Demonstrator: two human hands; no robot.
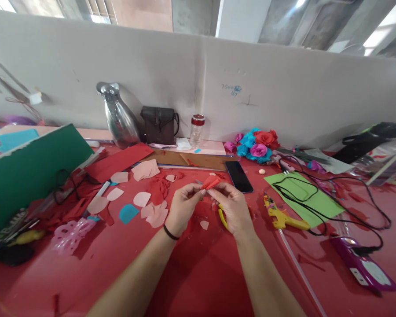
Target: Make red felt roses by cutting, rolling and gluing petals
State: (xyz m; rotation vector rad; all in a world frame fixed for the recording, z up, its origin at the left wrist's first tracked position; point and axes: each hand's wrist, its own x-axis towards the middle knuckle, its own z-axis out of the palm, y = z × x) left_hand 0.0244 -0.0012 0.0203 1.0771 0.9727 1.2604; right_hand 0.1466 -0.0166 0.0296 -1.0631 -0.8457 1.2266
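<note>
A small red crepe paper piece (210, 182) is pinched between the fingertips of my two hands, above the middle of the red table. My left hand (185, 207), with a black band on its wrist, grips it from the left. From the right, my right hand (232, 206) holds it between thumb and fingers. Yellow-handled pliers or scissors (222, 216) lie partly hidden beside my right hand. Left of my hands are pink paper petals (154, 213), a blue petal (128, 213) and red paper pieces (158, 189).
A yellow glue gun (282, 216) lies right, with a black cable across green paper (312, 193) and a purple power strip (366, 264). Behind stand a phone (239, 176), paper flowers (258, 147), a glass bottle (197, 131), a brown bag (159, 125) and a steel jug (120, 116).
</note>
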